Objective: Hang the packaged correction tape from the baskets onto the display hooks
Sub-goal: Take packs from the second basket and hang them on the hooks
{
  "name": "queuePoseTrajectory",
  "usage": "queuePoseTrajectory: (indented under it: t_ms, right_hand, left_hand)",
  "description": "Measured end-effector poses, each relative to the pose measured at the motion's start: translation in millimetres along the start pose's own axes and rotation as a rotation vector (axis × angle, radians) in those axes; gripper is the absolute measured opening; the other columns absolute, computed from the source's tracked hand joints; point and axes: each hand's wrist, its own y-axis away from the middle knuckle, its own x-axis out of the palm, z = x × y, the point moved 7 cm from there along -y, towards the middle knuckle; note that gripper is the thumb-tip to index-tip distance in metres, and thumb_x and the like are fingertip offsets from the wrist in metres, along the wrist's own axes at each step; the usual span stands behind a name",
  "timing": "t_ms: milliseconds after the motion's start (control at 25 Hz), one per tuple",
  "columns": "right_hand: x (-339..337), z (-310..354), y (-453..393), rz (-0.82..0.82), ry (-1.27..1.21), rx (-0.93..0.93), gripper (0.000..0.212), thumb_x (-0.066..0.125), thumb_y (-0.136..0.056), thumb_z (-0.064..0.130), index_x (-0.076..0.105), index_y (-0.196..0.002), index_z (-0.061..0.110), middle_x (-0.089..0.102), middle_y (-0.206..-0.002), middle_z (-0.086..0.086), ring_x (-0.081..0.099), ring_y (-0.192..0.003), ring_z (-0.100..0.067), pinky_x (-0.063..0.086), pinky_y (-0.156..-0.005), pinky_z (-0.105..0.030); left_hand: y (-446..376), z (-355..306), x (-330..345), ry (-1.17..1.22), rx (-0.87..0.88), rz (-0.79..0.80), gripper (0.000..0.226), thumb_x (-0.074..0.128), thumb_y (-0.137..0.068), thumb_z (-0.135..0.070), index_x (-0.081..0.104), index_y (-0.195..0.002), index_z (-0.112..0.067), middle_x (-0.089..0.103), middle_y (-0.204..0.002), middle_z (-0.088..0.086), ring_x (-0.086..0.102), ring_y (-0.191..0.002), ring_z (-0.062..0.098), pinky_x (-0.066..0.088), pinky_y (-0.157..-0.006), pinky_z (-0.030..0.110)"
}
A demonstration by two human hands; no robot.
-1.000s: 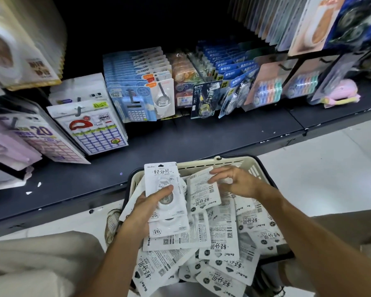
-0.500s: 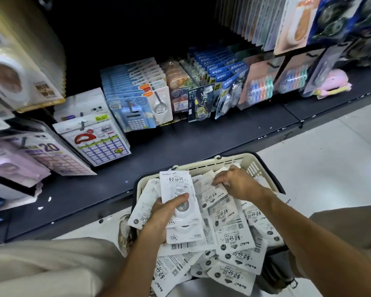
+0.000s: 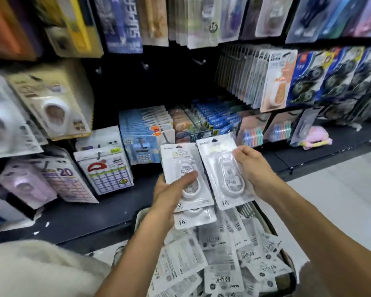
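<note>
Both hands had come up out of the basket [image 3: 273,229] since the earlier picture, and each one now held packs up in front of the shelf [image 3: 90,219]. Before, the right hand was down among the loose packs, and now it was lifted with one pack of its own.

The left hand [image 3: 171,189] gripped a small stack of packs [image 3: 185,174]. Its thumb pressed across the front of the top pack and its fingers were curled behind. The stack stood almost upright, long side up and down, with the hang hole at the top and the "76" sticker at the bottom. A second pack peeked out below the first.

The right hand [image 3: 252,168] pinched a single pack [image 3: 222,172] by its right edge. That pack also stood tall, with its top tipped a little to the left. It sat just beside the stack, with its front facing the camera.

More loose packs [image 3: 223,264] lay in a heap in the basket below, pointing every which way. Bare hooks [image 3: 198,61] stuck out of the dark wall above the hands.
</note>
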Motion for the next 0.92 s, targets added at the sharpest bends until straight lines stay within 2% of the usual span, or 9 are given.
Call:
queuePoseTrajectory:
  t_ms: [80,200,320,400,520,640,720,800,920]
  right_hand:
    - [37.0,32.4,8.7,0.061,-0.083,0.027,0.020,0.052,-0.091,-0.001,0.055,-0.093,0.018,0.051,-0.062,0.001,0.047,-0.052,-0.010,0.037,-0.047,-0.023]
    - [85.1,84.2,29.6,0.213,-0.152,-0.057,0.029,0.053,-0.085,-0.007,0.053,-0.072,0.020,0.051,-0.051,0.004,0.047,-0.043,-0.012,0.030,-0.045,-0.025]
    - [123.4,130.7,40.3,0.350,-0.205,-0.205,0.022,0.065,-0.090,0.007,0.076,-0.087,0.026,0.076,-0.093,0.003,0.070,-0.085,-0.014,0.051,-0.079,-0.035]
    - [150.5,148.9,41.3,0.464,-0.179,-0.299,0.034,0.079,-0.076,0.026,0.074,-0.107,0.039,0.073,-0.118,0.010,0.067,-0.111,-0.014,0.050,-0.095,-0.040]
    - [190.7,161.8,35.2,0.564,-0.085,-0.381,0.056,0.085,-0.068,0.029,0.067,-0.117,0.050,0.064,-0.125,0.029,0.056,-0.120,0.007,0.049,-0.091,-0.015]
    - [222.2,172.6,20.7,0.534,-0.016,-0.397,0.055,0.077,-0.085,0.009,0.063,-0.125,0.043,0.060,-0.126,0.029,0.052,-0.097,0.031,0.044,-0.071,0.002]
    - [226.6,170.8,13.7,0.436,-0.027,-0.379,0.052,0.072,-0.086,0.004,0.064,-0.123,0.041,0.058,-0.129,0.025,0.055,-0.090,0.029,0.044,-0.064,0.000]
    - [223.5,162.1,16.0,0.379,-0.023,-0.389,0.050,0.074,-0.085,0.009,0.067,-0.116,0.048,0.060,-0.127,0.029,0.055,-0.100,0.026,0.046,-0.070,-0.004]
    - [236.1,156.5,19.7,0.396,0.099,-0.431,0.046,0.073,-0.091,0.020,0.060,-0.120,0.054,0.051,-0.133,0.036,0.043,-0.122,0.021,0.035,-0.091,-0.010]
  left_hand:
    - [11.1,-53.2,-11.5,-0.046,0.116,-0.012,0.075,0.098,-0.054,-0.035,0.065,-0.120,-0.025,0.081,-0.101,-0.006,0.077,-0.096,0.019,0.060,-0.093,0.045]
    - [30.4,-131.1,-47.8,-0.115,0.250,-0.056,0.079,0.097,-0.052,-0.044,0.063,-0.122,-0.025,0.081,-0.103,-0.008,0.076,-0.093,0.011,0.060,-0.079,0.033]
    - [47.9,-202.2,-94.1,-0.180,0.388,-0.106,0.086,0.097,-0.048,-0.052,0.065,-0.124,-0.028,0.080,-0.101,-0.010,0.076,-0.094,0.011,0.060,-0.080,0.032]
    - [55.2,-229.7,-127.6,-0.154,0.482,-0.149,0.084,0.098,-0.043,-0.049,0.068,-0.118,-0.029,0.081,-0.096,-0.008,0.078,-0.085,0.013,0.062,-0.067,0.026]
    - [59.9,-235.6,-171.2,-0.056,0.540,-0.178,0.082,0.100,-0.042,-0.042,0.070,-0.116,-0.027,0.082,-0.099,0.001,0.080,-0.084,0.021,0.063,-0.065,0.033]
    - [54.5,-229.1,-199.1,0.038,0.541,-0.175,0.084,0.097,-0.041,-0.042,0.070,-0.119,-0.026,0.080,-0.107,0.009,0.078,-0.094,0.032,0.060,-0.083,0.049]
    - [49.8,-229.4,-206.8,0.081,0.566,-0.167,0.082,0.097,-0.042,-0.040,0.071,-0.118,-0.024,0.080,-0.107,0.011,0.078,-0.094,0.035,0.059,-0.087,0.054]
    - [45.6,-228.7,-203.7,0.107,0.580,-0.157,0.078,0.095,-0.043,-0.038,0.073,-0.115,-0.022,0.080,-0.105,0.012,0.077,-0.094,0.036,0.059,-0.088,0.056]
    - [37.6,-224.8,-194.0,0.132,0.585,-0.128,0.061,0.093,-0.044,-0.039,0.077,-0.102,-0.030,0.080,-0.104,0.009,0.078,-0.093,0.031,0.061,-0.084,0.048]
